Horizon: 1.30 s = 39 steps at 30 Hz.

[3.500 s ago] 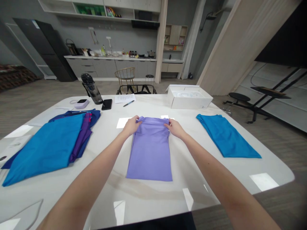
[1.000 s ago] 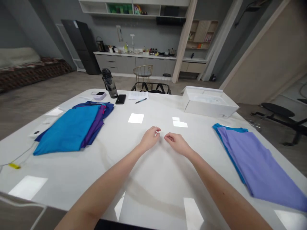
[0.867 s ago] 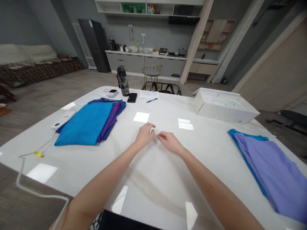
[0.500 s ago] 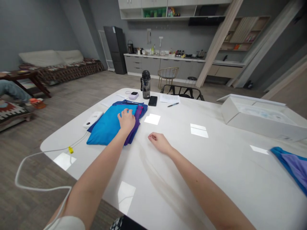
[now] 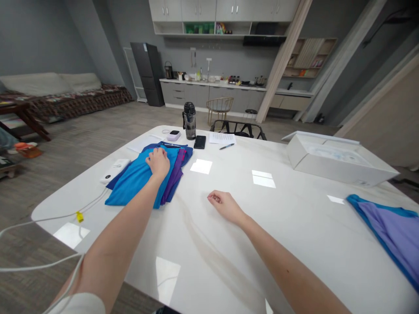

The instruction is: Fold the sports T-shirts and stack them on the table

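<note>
A stack of folded cloths lies on the left of the white table [image 5: 209,244], with a bright blue cloth [image 5: 126,189] on top and purple cloth [image 5: 170,181] and darker blue layers showing along its right side. My left hand [image 5: 159,162] is on the upper part of the blue cloth, its fingers curled into the fabric; the fingertips are partly hidden. To the right of the stack, my right hand [image 5: 225,204] rests at the tabletop in a loose fist, with nothing visible in it.
Beside the stack lies a white device [image 5: 115,170] with a cable. Behind stand a dark bottle [image 5: 189,122], a phone [image 5: 199,142], a lilac gadget [image 5: 173,135], paper [image 5: 222,138] and a pen [image 5: 227,146]. An open white box [image 5: 334,168] and blue-and-lilac cloth [image 5: 389,231] are at right.
My left hand's fingers have curled in on the blue cloth, where they were more spread before. My right hand stays loosely closed, now farther from the stack. The view has turned slightly right.
</note>
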{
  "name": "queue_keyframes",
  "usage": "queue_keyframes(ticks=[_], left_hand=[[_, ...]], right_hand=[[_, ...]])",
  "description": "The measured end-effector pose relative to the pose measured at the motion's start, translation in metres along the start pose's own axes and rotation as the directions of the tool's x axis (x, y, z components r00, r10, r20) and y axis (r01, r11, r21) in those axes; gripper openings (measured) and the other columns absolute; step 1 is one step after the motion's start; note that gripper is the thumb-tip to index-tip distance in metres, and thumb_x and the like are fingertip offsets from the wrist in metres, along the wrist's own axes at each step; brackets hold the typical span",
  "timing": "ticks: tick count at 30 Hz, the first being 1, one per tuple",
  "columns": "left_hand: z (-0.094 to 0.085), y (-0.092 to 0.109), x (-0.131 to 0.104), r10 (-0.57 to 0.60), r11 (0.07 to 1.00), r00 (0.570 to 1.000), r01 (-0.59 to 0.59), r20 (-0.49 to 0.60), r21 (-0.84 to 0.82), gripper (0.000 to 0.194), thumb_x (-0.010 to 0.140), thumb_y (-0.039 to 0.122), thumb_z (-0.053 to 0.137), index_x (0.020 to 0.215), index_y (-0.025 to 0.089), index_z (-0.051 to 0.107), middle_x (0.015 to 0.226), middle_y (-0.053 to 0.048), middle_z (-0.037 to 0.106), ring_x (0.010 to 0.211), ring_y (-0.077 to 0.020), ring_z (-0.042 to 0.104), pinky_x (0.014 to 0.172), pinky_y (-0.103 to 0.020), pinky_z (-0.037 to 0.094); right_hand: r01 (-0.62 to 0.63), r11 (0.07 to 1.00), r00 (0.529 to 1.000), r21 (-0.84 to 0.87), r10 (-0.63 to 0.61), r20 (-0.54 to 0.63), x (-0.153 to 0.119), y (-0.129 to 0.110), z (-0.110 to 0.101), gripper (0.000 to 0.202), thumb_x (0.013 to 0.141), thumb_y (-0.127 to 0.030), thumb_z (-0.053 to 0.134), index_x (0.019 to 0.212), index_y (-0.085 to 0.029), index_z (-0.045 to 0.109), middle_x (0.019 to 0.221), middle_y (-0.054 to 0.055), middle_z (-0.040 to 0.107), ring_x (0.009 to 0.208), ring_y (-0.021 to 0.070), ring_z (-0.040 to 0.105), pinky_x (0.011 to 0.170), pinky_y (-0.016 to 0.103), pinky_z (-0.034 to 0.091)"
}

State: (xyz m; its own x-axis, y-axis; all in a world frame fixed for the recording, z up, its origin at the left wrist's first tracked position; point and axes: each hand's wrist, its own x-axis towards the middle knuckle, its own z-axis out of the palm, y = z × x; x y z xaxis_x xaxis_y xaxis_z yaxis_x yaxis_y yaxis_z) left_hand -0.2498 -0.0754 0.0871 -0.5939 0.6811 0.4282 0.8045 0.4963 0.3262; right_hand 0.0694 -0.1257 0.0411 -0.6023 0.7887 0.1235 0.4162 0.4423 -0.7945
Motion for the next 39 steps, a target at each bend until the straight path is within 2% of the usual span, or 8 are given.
queue_keyframes(ticks=[8,15,21,24,27,29,32,39], left_hand=[[-0.035,0.105,-0.114,0.493,0.82,0.861,-0.409,0.13,-0.4,0.022,0.102,0.027,0.034,0.102,0.024,0.056,0.108,-0.007,0.065,0.109,-0.0237,0.057,0.108,-0.041,0.032],[-0.05,0.174,-0.263,0.888,0.386,0.407,-0.41,0.213,-0.827,0.019,0.097,0.029,0.049,0.092,0.034,0.066,0.093,0.0,0.072,0.102,-0.0203,0.066,0.111,-0.038,0.04],[-0.072,0.21,-0.34,0.958,0.285,-0.006,-0.104,0.287,-0.953,0.019,0.094,0.041,0.055,0.097,0.051,0.071,0.104,0.002,0.074,0.11,-0.0187,0.068,0.114,-0.038,0.043],[-0.064,0.209,-0.322,0.904,0.423,0.16,-0.192,0.397,-0.886,0.025,0.096,0.05,0.05,0.103,0.043,0.073,0.115,0.0,0.074,0.116,-0.0228,0.065,0.11,-0.044,0.046],[-0.034,0.195,-0.266,0.569,0.78,0.699,-0.292,0.432,-0.554,0.041,0.099,0.05,0.042,0.118,0.028,0.071,0.13,-0.013,0.067,0.132,-0.0348,0.053,0.111,-0.061,0.037],[-0.008,0.184,-0.226,0.314,0.933,0.859,-0.199,0.405,-0.301,0.052,0.097,0.054,0.044,0.138,0.025,0.059,0.151,-0.018,0.051,0.146,-0.0426,0.034,0.11,-0.072,0.029],[0.027,0.179,-0.191,0.168,0.985,0.826,-0.114,0.538,-0.133,0.07,0.094,0.065,0.038,0.151,0.024,0.045,0.165,-0.019,0.028,0.152,-0.0465,0.018,0.109,-0.077,0.022],[0.072,0.239,-0.207,0.473,0.881,0.721,-0.382,0.506,-0.279,0.069,0.091,0.066,0.044,0.149,0.028,0.049,0.167,-0.014,0.026,0.155,-0.0408,0.014,0.117,-0.073,0.004]], right_hand=[[-0.08,0.997,0.97,0.007,0.079,-0.23,-0.044,0.016,-0.057,0.026,0.095,-0.043,0.054,0.096,-0.024,0.072,0.085,0.002,0.071,0.07,0.0176,0.061,0.069,0.03,0.046],[-0.237,0.968,0.809,0.085,0.245,-0.534,-0.102,0.06,-0.139,0.034,0.09,-0.053,0.056,0.092,-0.021,0.069,0.085,0.005,0.071,0.066,0.0183,0.06,0.064,0.031,0.048],[-0.241,0.967,0.924,0.083,0.255,-0.287,-0.155,0.084,-0.14,0.03,0.088,-0.044,0.063,0.104,-0.02,0.072,0.087,0.002,0.071,0.071,0.0165,0.062,0.07,0.03,0.051],[-0.224,0.974,0.951,0.041,0.228,-0.208,-0.174,0.078,-0.125,0.031,0.09,-0.041,0.063,0.112,-0.02,0.071,0.087,0.002,0.07,0.071,0.0159,0.062,0.07,0.029,0.051],[-0.185,0.972,0.974,-0.143,0.163,-0.158,-0.188,0.061,-0.112,0.032,0.093,-0.043,0.063,0.117,-0.024,0.071,0.097,0.004,0.071,0.077,0.0172,0.064,0.075,0.031,0.05],[-0.147,0.949,0.987,-0.28,0.12,-0.11,-0.193,0.048,-0.105,0.034,0.093,-0.045,0.064,0.121,-0.027,0.069,0.11,0.005,0.07,0.086,0.0197,0.066,0.081,0.033,0.049],[-0.107,0.925,0.994,-0.365,0.111,-0.011,-0.198,0.03,-0.094,0.037,0.094,-0.044,0.064,0.127,-0.028,0.065,0.12,0.007,0.068,0.097,0.0239,0.067,0.087,0.035,0.049],[-0.179,0.925,0.97,-0.336,0.223,0.097,-0.203,0.011,-0.083,0.031,0.095,-0.036,0.062,0.125,-0.029,0.058,0.113,0.006,0.073,0.099,0.0277,0.069,0.079,0.033,0.045]])
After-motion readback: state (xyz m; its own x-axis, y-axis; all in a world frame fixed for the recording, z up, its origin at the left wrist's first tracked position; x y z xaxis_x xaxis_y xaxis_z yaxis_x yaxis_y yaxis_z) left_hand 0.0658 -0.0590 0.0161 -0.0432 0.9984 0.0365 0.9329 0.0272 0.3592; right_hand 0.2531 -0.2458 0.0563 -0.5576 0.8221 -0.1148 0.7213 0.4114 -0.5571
